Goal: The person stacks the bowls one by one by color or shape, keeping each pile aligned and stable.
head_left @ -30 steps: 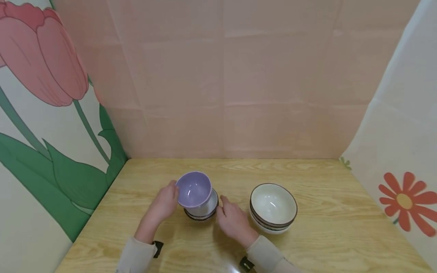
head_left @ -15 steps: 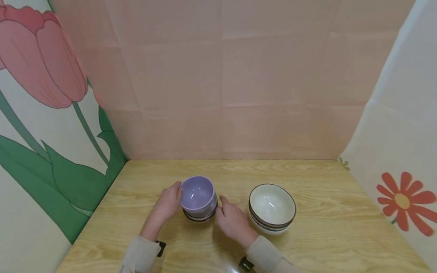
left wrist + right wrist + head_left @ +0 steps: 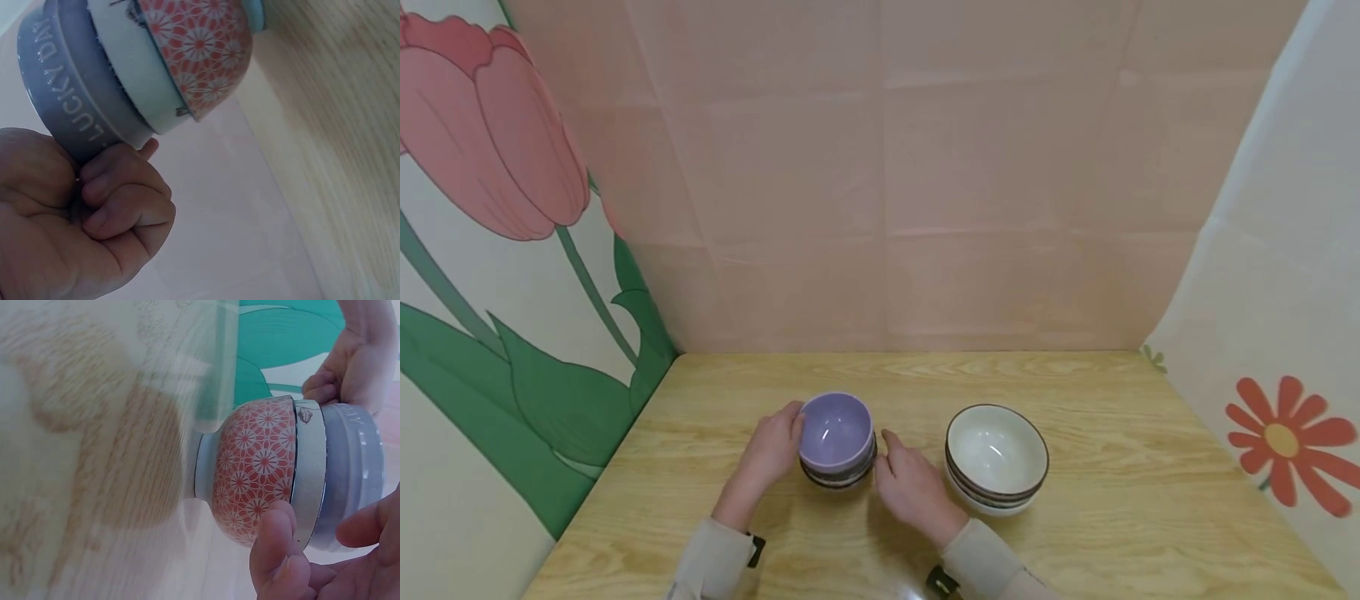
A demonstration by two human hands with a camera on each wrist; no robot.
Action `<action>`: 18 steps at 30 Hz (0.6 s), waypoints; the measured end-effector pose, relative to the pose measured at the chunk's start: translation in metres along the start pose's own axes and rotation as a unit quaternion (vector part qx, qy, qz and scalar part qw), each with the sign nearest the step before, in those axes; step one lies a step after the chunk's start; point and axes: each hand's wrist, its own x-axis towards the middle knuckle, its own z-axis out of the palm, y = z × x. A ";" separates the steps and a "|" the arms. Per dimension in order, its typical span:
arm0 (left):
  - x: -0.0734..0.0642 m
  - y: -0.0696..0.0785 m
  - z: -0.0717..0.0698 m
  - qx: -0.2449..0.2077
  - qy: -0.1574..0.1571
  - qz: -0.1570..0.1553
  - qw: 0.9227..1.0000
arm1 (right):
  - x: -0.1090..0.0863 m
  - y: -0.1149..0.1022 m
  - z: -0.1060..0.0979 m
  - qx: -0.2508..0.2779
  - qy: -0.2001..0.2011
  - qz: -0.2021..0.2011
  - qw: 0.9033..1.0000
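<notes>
My left hand (image 3: 771, 450) pinches the rim of a purple bowl (image 3: 837, 429) from the left. "LUCKY DAY" is embossed on its side in the left wrist view. The purple bowl sits nested in a white bowl (image 3: 310, 469), which stands in a red bowl with white flower patterns (image 3: 262, 462). All three form an upright stack on the table. At the stack's right side is my right hand (image 3: 917, 492), fingers loosely bent. Its fingertips (image 3: 278, 522) are right at the red bowl's wall, and the thumb stands near the purple bowl.
To the right of my right hand stands a second stack of bowls, topped by a cream bowl (image 3: 997, 450) with a dark brown rim. The wooden table (image 3: 1120, 517) ends at a pink backdrop (image 3: 880, 208), with flower-printed sheets on both sides.
My left hand has lowered the purple bowl rightward and down into the white bowl, and its tilt has levelled out. The right hand has stayed nearly still beside the stack.
</notes>
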 end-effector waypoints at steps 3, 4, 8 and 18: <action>0.001 -0.003 0.003 0.006 0.000 0.000 1.000 | 0.000 -0.001 0.000 0.002 0.001 -0.004 1.000; 0.001 -0.004 0.004 0.008 0.000 0.001 1.000 | 0.000 -0.001 0.000 0.002 0.001 -0.005 1.000; 0.001 -0.005 0.008 0.028 0.001 0.002 1.000 | -0.001 -0.002 -0.001 0.004 0.002 -0.011 1.000; 0.002 -0.007 0.013 0.043 -0.002 -0.013 0.999 | -0.001 -0.008 -0.005 0.009 0.000 -0.022 1.000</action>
